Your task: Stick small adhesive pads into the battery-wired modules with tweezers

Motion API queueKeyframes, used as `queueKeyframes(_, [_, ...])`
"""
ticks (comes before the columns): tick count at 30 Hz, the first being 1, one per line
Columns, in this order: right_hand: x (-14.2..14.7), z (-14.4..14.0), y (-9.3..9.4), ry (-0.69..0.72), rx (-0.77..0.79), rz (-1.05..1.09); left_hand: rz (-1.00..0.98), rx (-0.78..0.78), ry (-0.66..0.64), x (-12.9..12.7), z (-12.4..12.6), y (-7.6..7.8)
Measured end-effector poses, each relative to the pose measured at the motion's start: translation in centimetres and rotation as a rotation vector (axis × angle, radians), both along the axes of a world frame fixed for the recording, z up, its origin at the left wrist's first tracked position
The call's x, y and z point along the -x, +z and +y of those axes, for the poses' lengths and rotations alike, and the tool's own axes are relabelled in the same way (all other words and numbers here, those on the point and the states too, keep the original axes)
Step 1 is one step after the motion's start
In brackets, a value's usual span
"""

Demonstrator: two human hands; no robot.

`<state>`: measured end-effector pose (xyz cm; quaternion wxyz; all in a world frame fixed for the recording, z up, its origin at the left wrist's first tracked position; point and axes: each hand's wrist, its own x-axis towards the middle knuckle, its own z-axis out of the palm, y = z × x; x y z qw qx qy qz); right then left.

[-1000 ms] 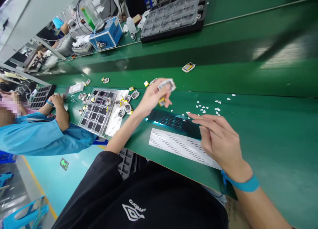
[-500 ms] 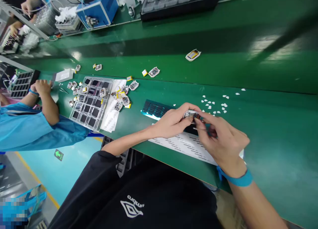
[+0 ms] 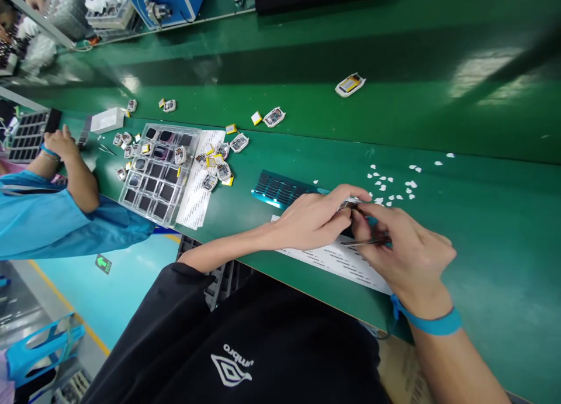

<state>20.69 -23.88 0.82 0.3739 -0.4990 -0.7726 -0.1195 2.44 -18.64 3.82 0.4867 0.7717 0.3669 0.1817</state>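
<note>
My left hand [image 3: 313, 220] pinches a small white watch-like casing [image 3: 350, 202] with electronics inside; the fingers cover most of it. Against its other side press the thumb and forefinger of my right hand [image 3: 405, 246]. A pair of thin metal tweezers [image 3: 362, 242] lies in that same hand, pointing left below the casing. Under my hands are a teal sheet with black adhesive strips [image 3: 280, 189] and a printed white paper sheet [image 3: 337, 263]. Several small white tabs [image 3: 411, 184] lie scattered just beyond my right hand.
To the left stands a clear compartment tray [image 3: 160, 176] of dark screens, with opened casings [image 3: 223, 171] and yellow-edged batteries around it. Another casing [image 3: 350, 85] lies on the far ledge. At far left, a co-worker's blue sleeve [image 3: 48, 223] rests by the bench.
The view has shifted slightly. My hands have turned the casing, so its inside shows less, and the tweezers show more clearly in my right hand.
</note>
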Motion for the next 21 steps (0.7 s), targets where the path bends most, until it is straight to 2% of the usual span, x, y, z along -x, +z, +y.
queueKeyframes(6, [-0.4, 0.0, 0.4, 0.065, -0.064, -0.107, 0.040, -0.050, -0.030, 0.1, -0.1, 0.2])
queueKeyframes(11, [-0.3, -0.2, 0.0, 0.047, -0.147, -0.107, 0.061, -0.062, -0.035, 0.2, -0.1, 0.5])
queueKeyframes(21, [-0.7, -0.5, -1.1, 0.036, -0.145, -0.075, 0.138, -0.064, -0.063, 0.2, -0.3, 1.1])
